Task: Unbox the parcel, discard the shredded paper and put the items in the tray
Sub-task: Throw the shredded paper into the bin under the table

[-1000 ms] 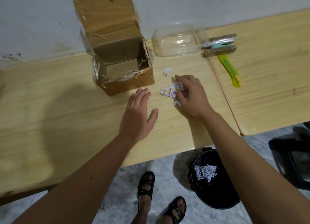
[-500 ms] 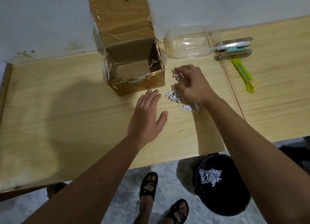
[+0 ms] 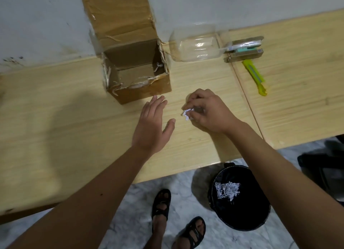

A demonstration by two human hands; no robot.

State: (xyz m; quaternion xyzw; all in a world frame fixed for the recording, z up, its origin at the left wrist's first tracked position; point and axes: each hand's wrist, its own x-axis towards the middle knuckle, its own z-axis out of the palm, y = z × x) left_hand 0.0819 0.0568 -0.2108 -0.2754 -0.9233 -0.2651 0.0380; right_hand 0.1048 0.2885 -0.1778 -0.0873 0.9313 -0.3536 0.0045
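An opened cardboard box (image 3: pixel 141 92) stands on the wooden table (image 3: pixel 55 122) near the wall, its flap up; a few white paper shreds cling to its inner edges. My right hand (image 3: pixel 208 110) curls its fingers round a small bunch of shredded paper (image 3: pixel 187 115) on the table, right of the box. Flat and with straight fingers, my left hand (image 3: pixel 152 123) hovers just in front of the box and holds nothing. A clear plastic tray (image 3: pixel 195 45) lies by the wall, right of the box. Beside it lie flat packaged items (image 3: pixel 245 49).
A yellow-green utility knife (image 3: pixel 255 77) lies on the right table section. A black bin (image 3: pixel 240 198) with shredded paper inside stands on the marble floor below the table edge. My sandalled feet (image 3: pixel 176 220) are beside it. A dark object (image 3: pixel 327 166) sits at far right.
My right hand has swept the scattered shreds together and drawn them toward me into a bunch in its fingers. My left hand stayed flat in about the same place.
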